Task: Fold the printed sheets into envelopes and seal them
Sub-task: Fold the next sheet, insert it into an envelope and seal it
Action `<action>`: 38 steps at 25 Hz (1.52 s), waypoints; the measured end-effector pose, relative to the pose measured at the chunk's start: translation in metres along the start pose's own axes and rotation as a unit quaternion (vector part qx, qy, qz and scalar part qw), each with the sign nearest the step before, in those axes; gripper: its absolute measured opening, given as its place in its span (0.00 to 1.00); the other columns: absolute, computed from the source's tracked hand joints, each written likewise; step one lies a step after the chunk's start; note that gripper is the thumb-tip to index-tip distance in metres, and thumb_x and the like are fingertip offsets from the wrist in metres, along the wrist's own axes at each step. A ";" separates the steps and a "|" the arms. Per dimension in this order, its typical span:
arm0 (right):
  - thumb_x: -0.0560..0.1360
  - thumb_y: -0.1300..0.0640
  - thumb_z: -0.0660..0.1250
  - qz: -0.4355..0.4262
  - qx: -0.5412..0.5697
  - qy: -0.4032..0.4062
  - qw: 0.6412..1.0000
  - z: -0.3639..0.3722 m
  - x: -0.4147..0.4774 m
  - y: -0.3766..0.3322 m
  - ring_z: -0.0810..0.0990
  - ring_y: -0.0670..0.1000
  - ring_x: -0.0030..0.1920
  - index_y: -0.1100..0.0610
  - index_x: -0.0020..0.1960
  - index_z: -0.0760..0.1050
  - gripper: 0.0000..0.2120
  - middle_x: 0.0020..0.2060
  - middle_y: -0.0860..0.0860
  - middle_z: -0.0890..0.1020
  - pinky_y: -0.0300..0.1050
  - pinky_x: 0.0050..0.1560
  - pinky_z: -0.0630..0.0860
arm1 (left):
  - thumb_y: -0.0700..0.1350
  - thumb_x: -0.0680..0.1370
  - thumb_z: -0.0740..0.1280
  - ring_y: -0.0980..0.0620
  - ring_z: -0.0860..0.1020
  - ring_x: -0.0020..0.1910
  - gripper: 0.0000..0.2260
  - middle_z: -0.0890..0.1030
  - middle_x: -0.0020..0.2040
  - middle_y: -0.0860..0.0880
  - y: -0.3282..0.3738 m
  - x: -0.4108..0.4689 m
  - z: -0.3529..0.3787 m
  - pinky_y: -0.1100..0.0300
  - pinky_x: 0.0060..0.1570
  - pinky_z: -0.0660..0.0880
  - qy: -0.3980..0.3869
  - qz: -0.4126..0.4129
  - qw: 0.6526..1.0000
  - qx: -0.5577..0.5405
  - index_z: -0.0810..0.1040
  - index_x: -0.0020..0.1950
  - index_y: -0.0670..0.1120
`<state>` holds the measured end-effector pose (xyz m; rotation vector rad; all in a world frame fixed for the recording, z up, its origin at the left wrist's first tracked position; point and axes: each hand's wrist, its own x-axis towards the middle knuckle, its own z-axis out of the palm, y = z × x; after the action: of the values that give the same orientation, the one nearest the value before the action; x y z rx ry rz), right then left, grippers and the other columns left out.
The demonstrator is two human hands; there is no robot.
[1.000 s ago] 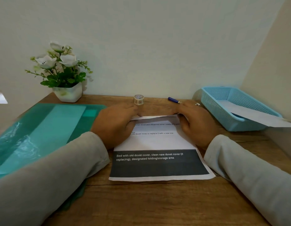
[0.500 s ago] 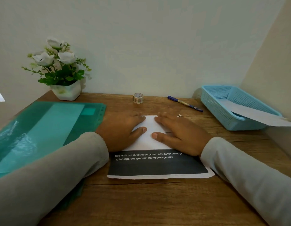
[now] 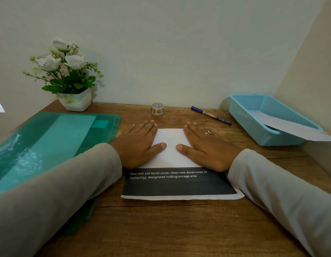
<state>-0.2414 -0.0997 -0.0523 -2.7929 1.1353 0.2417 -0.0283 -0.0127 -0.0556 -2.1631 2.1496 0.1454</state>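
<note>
head view looks down on a wooden desk (image 3: 179,229). the printed sheet (image 3: 170,138) lies flat in the middle of it, its far part folded toward the person so a blank white panel faces up. a dark printed band is left uncovered along the near edge. the left hand (image 3: 138,145) and the right hand (image 3: 207,149) lie palm down on the white panel, one at each side. their fingers are straight and the thumbs point at each other without meeting. neither grasps anything; they only press the paper to the desk.

to my eye the step in hand is setting this crease. to do it well, i'd check that the flap's side edges line up with the layer beneath. then i'd slide the fingertips outward along the far fold, from the middle to each corner, pressing firmly so it lies sharp with no bulge trapped. if the panel sits skewed, the later folds likely won't meet squarely.

white letters on the dark band read "bed with old duvet cover, clean new duvet cover (if replacing), designated folding/storage area". the pen (image 3: 211,115) by the back wall carries lettering too small to read. the tape roll (image 3: 157,108), further left, shows a printed pattern but no words i can make out.
</note>
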 end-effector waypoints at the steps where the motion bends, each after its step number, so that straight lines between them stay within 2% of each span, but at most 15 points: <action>1: 0.81 0.31 0.42 0.013 0.003 -0.002 1.000 0.000 0.000 0.002 0.38 0.49 0.82 0.54 0.83 0.37 0.40 0.83 0.50 0.39 0.50 0.79 0.38 | 0.65 0.82 0.43 0.51 0.42 0.81 0.34 0.41 0.82 0.49 -0.002 0.000 0.001 0.51 0.77 0.41 -0.002 -0.012 1.000 0.003 0.41 0.82 0.47; 6: 0.80 0.30 0.39 0.048 -0.029 0.011 0.998 0.002 -0.001 -0.001 0.39 0.52 0.83 0.56 0.83 0.38 0.42 0.83 0.53 0.41 0.55 0.81 0.39 | 0.66 0.80 0.40 0.47 0.45 0.81 0.36 0.45 0.82 0.45 0.003 0.002 0.006 0.48 0.78 0.44 0.026 -0.054 0.997 0.053 0.44 0.82 0.44; 10: 0.84 0.37 0.41 -0.021 -0.014 0.036 0.999 0.007 -0.002 -0.016 0.40 0.50 0.83 0.56 0.84 0.40 0.35 0.83 0.53 0.42 0.50 0.81 0.39 | 0.62 0.83 0.42 0.48 0.42 0.81 0.31 0.43 0.82 0.46 0.005 0.004 0.009 0.49 0.77 0.41 0.036 0.006 0.999 0.018 0.42 0.82 0.47; 13: 0.85 0.39 0.43 -0.058 0.003 0.036 0.998 0.006 -0.002 -0.017 0.39 0.48 0.82 0.54 0.84 0.41 0.33 0.83 0.50 0.42 0.50 0.82 0.41 | 0.62 0.83 0.42 0.50 0.41 0.80 0.30 0.42 0.82 0.49 -0.001 0.005 0.007 0.50 0.77 0.39 0.028 0.040 0.999 0.014 0.41 0.82 0.51; 19: 0.84 0.36 0.42 -0.008 -0.007 0.042 0.999 0.004 0.000 -0.022 0.42 0.50 0.83 0.55 0.84 0.41 0.35 0.83 0.51 0.43 0.50 0.80 0.39 | 0.64 0.82 0.41 0.49 0.41 0.81 0.32 0.41 0.82 0.49 -0.014 0.006 0.002 0.44 0.78 0.43 -0.003 -0.023 0.999 0.033 0.39 0.81 0.49; 24: 0.85 0.39 0.43 -0.077 0.019 0.049 0.996 0.006 0.007 -0.034 0.42 0.48 0.83 0.51 0.84 0.43 0.32 0.84 0.49 0.45 0.51 0.82 0.42 | 0.64 0.82 0.42 0.48 0.42 0.81 0.32 0.41 0.82 0.49 -0.013 0.007 0.004 0.43 0.78 0.43 -0.002 -0.025 0.999 0.026 0.40 0.81 0.50; 28: 0.82 0.33 0.44 -0.028 0.018 0.042 0.999 0.004 0.004 -0.009 0.42 0.47 0.82 0.47 0.84 0.43 0.35 0.83 0.45 0.44 0.51 0.80 0.40 | 0.66 0.80 0.41 0.48 0.43 0.81 0.34 0.42 0.82 0.50 -0.011 0.003 0.001 0.42 0.78 0.45 -0.004 -0.031 0.999 0.032 0.41 0.82 0.50; 31: 0.81 0.31 0.46 0.014 0.024 0.056 0.998 0.000 0.000 0.011 0.44 0.48 0.83 0.47 0.84 0.46 0.37 0.83 0.45 0.47 0.54 0.82 0.44 | 0.72 0.75 0.38 0.46 0.50 0.80 0.41 0.48 0.82 0.48 -0.014 -0.002 -0.006 0.39 0.77 0.51 0.003 -0.044 0.997 0.068 0.46 0.82 0.48; 34: 0.80 0.30 0.51 0.021 0.047 0.072 0.996 -0.004 0.000 0.023 0.49 0.49 0.82 0.48 0.83 0.52 0.38 0.83 0.45 0.51 0.54 0.82 0.49 | 0.80 0.64 0.34 0.45 0.65 0.73 0.53 0.64 0.77 0.47 -0.021 -0.005 -0.019 0.40 0.71 0.63 0.017 -0.042 0.992 0.118 0.60 0.78 0.49; 36: 0.78 0.30 0.56 0.006 0.086 0.092 0.992 -0.003 -0.002 0.030 0.52 0.47 0.82 0.48 0.82 0.57 0.38 0.82 0.44 0.56 0.53 0.81 0.51 | 0.82 0.61 0.38 0.47 0.70 0.66 0.53 0.70 0.70 0.49 -0.028 -0.003 -0.024 0.44 0.66 0.69 0.031 -0.037 0.993 0.107 0.66 0.74 0.51; 38: 0.75 0.27 0.57 -0.011 0.118 0.109 0.987 -0.001 -0.004 0.037 0.55 0.46 0.81 0.47 0.81 0.60 0.41 0.81 0.44 0.60 0.51 0.81 0.53 | 0.85 0.59 0.43 0.49 0.70 0.65 0.52 0.71 0.66 0.51 -0.033 0.000 -0.024 0.45 0.65 0.69 0.037 -0.036 0.997 0.065 0.67 0.72 0.56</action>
<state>-0.2699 -0.1237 -0.0522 -2.6647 1.0933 -0.1933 0.0051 -0.0152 -0.0322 -2.1999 2.0530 -0.0785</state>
